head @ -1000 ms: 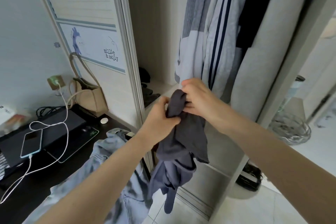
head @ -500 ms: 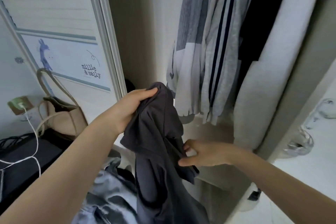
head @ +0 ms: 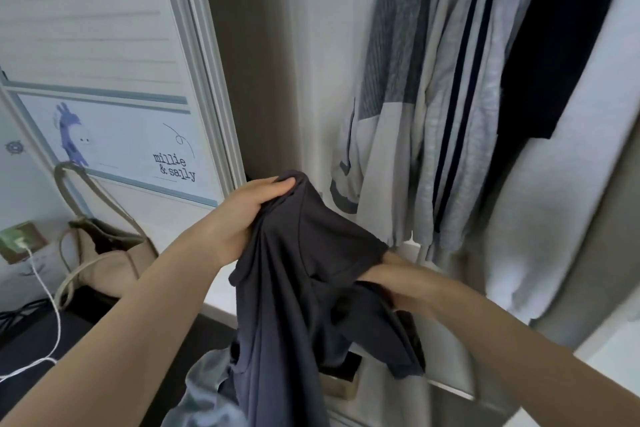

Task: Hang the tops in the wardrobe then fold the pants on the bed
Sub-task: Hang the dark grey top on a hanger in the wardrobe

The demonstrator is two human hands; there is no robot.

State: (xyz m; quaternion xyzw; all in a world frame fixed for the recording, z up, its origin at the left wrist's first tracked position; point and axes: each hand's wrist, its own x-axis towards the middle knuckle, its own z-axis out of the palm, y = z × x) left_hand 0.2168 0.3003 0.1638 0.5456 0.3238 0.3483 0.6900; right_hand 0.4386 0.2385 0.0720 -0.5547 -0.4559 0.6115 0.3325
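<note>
Gripping dark top (head: 294,270), left hand (head: 249,215) clenched on it, right hand (head: 391,277) half-hidden (grip unclear), hung clothes (head: 433,114) behind

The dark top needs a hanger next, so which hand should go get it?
Probably the right hand: it is tucked loosely into the dark top nearest the hanging clothes, while the left hand grips its top edge.
</note>
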